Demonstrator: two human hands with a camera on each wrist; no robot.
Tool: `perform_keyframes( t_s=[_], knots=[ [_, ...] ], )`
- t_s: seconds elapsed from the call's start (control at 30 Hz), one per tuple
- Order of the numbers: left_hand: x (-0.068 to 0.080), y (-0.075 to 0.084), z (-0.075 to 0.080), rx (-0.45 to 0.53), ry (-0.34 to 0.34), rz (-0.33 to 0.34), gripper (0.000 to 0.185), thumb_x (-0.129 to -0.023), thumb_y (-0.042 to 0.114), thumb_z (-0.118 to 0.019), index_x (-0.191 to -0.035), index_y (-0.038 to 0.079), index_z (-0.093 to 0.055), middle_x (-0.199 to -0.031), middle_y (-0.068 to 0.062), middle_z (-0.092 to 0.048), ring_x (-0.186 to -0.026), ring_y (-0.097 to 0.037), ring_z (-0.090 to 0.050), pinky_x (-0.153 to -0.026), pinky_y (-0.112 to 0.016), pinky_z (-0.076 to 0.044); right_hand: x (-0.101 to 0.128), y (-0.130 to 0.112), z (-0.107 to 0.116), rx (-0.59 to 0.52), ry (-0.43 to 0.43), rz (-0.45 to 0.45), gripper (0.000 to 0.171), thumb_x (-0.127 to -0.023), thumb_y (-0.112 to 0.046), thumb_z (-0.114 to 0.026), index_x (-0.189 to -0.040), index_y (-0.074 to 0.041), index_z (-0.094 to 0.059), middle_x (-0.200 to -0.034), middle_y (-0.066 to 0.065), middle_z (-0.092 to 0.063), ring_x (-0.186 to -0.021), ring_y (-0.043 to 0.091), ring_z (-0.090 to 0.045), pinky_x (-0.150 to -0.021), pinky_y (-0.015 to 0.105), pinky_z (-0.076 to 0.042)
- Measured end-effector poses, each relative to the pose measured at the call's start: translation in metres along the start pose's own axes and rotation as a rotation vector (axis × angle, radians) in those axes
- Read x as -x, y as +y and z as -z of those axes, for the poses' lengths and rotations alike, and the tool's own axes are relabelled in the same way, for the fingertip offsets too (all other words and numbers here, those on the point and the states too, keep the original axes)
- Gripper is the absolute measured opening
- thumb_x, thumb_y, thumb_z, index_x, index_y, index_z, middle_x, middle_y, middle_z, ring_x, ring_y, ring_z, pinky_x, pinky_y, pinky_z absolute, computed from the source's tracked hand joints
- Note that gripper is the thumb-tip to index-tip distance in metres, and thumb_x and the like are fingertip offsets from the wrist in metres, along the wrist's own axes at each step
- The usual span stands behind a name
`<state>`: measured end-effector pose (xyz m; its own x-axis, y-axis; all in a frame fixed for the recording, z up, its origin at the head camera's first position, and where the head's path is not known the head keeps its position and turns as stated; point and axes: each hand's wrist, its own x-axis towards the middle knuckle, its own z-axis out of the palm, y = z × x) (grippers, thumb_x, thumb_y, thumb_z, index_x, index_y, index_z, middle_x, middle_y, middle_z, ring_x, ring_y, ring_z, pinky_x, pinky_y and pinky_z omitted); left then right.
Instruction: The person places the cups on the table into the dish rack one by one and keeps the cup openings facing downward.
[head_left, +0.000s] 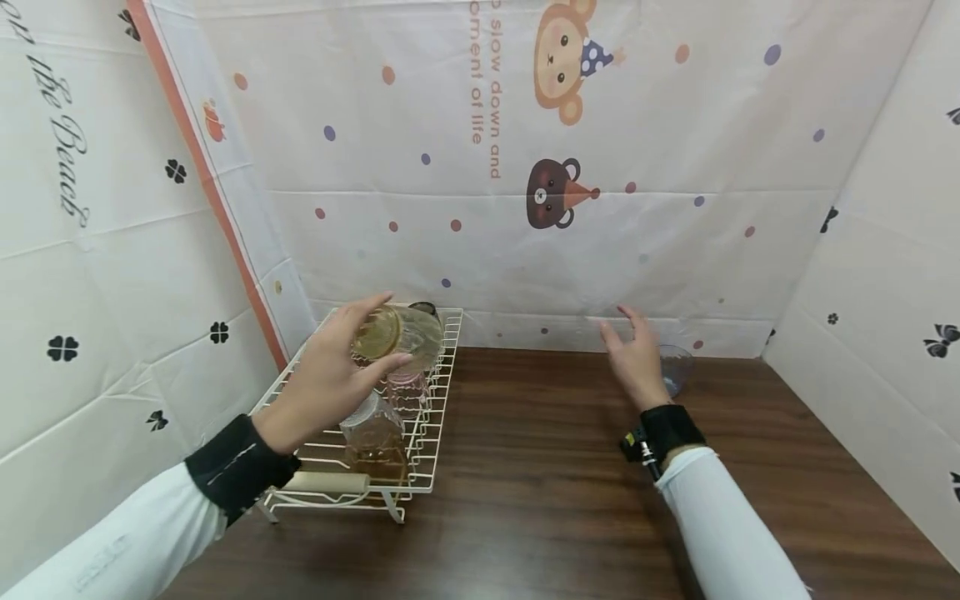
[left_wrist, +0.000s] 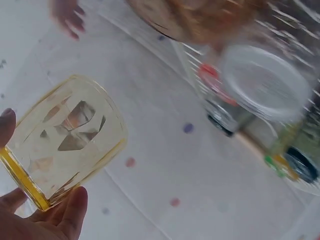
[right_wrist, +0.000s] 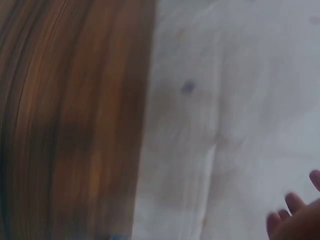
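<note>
My left hand (head_left: 326, 379) grips a yellow-tinted glass (head_left: 422, 335) by its thick base, thumb on one side and fingers on the other. Tipped on its side, the glass is above a white wire rack (head_left: 444, 400). In the left wrist view the faceted yellow glass (left_wrist: 75, 132) looks empty. Under it on the rack are a pinkish glass (head_left: 407, 393) and a clear one (head_left: 372, 425), with an amber glass (head_left: 378, 467) low at the front. My right hand (head_left: 637, 362) hovers over the table with fingers apart, holding nothing. A bluish clear glass (head_left: 675, 371) is just beyond its wrist, partly hidden.
The rack stands at the left of a dark brown wooden table (head_left: 540, 475). A dark-rimmed item (head_left: 424, 308) is at the rack's back. Printed white cloth (head_left: 420, 208) walls in the back and both sides.
</note>
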<state>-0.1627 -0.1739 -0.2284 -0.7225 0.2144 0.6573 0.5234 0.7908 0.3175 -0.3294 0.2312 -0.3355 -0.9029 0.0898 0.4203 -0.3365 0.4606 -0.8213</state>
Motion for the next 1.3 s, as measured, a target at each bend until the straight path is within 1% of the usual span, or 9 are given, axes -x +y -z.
perform_keyframes(
  t_s=[0.1,0.23,0.4,0.53,0.7,0.87,0.97,1.17,1.3],
  knots=[
    [0.007,-0.014,0.009,-0.020,0.049,0.022,0.080,-0.089,0.021,-0.089,-0.157,0.008,-0.050,-0.141,-0.024,-0.066,-0.120,-0.043,-0.068,-0.096,-0.061,-0.057,-0.003,0.020,0.014,0.229,0.050,0.040,0.064,-0.109,-0.040,-0.054,-0.163,-0.007,-0.042,-0.170,0.028,-0.031,-0.159,0.053,-0.023,-0.126,0.073,-0.021],
    [0.015,-0.032,0.021,-0.064,0.101,0.069,0.080,-0.085,0.021,-0.092,-0.152,0.004,-0.052,-0.124,-0.026,-0.071,-0.102,-0.042,-0.070,-0.083,-0.058,-0.057,-0.002,0.045,0.027,0.437,0.054,0.051,0.065,-0.108,-0.038,-0.054,-0.162,-0.004,-0.042,-0.173,0.033,-0.021,-0.162,0.056,-0.010,-0.126,0.079,-0.010],
    [0.024,-0.055,0.031,-0.100,0.093,0.135,0.080,-0.085,0.022,-0.091,-0.152,0.002,-0.052,-0.131,-0.030,-0.067,-0.108,-0.046,-0.068,-0.086,-0.063,-0.056,0.004,0.073,0.035,0.562,-0.003,0.004,0.071,-0.108,-0.038,-0.054,-0.165,-0.001,-0.033,-0.174,0.037,-0.008,-0.162,0.060,0.001,-0.125,0.079,-0.003],
    [0.029,-0.070,0.034,-0.128,0.060,0.154,0.079,-0.086,0.020,-0.090,-0.152,0.000,-0.053,-0.135,-0.035,-0.064,-0.111,-0.050,-0.066,-0.090,-0.068,-0.053,0.008,0.090,0.035,0.609,-0.033,-0.046,0.073,-0.106,-0.035,-0.057,-0.164,0.002,-0.031,-0.172,0.039,-0.009,-0.158,0.065,-0.002,-0.124,0.079,-0.007],
    [0.037,-0.083,0.035,-0.176,-0.040,0.224,0.080,-0.088,0.029,-0.089,-0.153,0.000,-0.053,-0.129,-0.036,-0.065,-0.107,-0.050,-0.066,-0.089,-0.069,-0.053,0.005,0.104,0.038,0.628,-0.084,-0.074,0.076,-0.106,-0.035,-0.056,-0.166,0.002,-0.028,-0.171,0.042,-0.007,-0.157,0.069,-0.002,-0.122,0.081,-0.012],
    [0.041,-0.095,0.032,-0.194,-0.198,0.302,0.082,-0.090,0.034,-0.086,-0.155,0.000,-0.050,-0.145,-0.038,-0.057,-0.127,-0.057,-0.059,-0.103,-0.076,-0.047,0.003,0.111,0.045,0.646,-0.145,-0.086,0.077,-0.107,-0.036,-0.056,-0.167,0.000,-0.025,-0.171,0.044,-0.005,-0.155,0.071,-0.001,-0.120,0.083,-0.018],
    [0.041,-0.103,0.028,-0.199,-0.278,0.328,0.079,-0.091,0.035,-0.085,-0.153,0.000,-0.051,-0.150,-0.036,-0.056,-0.133,-0.059,-0.056,-0.107,-0.076,-0.045,0.002,0.112,0.048,0.664,-0.157,-0.079,0.073,-0.108,-0.034,-0.054,-0.166,0.001,-0.026,-0.170,0.044,-0.007,-0.154,0.071,-0.007,-0.120,0.082,-0.022],
    [0.042,-0.118,0.020,-0.208,-0.386,0.373,0.068,-0.090,0.033,-0.086,-0.142,-0.001,-0.060,-0.138,-0.035,-0.065,-0.116,-0.053,-0.068,-0.094,-0.067,-0.056,-0.003,0.099,0.051,0.688,-0.185,-0.090,0.068,-0.110,-0.027,-0.051,-0.166,0.003,-0.024,-0.162,0.049,-0.015,-0.144,0.072,-0.024,-0.114,0.079,-0.033],
    [0.042,-0.124,0.018,-0.196,-0.411,0.379,0.058,-0.089,0.026,-0.087,-0.134,-0.004,-0.064,-0.129,-0.033,-0.069,-0.101,-0.041,-0.072,-0.087,-0.061,-0.058,-0.008,0.085,0.054,0.698,-0.302,-0.146,0.072,-0.111,-0.024,-0.047,-0.167,0.005,-0.013,-0.158,0.056,-0.004,-0.141,0.077,-0.020,-0.107,0.081,-0.039]
  ],
)
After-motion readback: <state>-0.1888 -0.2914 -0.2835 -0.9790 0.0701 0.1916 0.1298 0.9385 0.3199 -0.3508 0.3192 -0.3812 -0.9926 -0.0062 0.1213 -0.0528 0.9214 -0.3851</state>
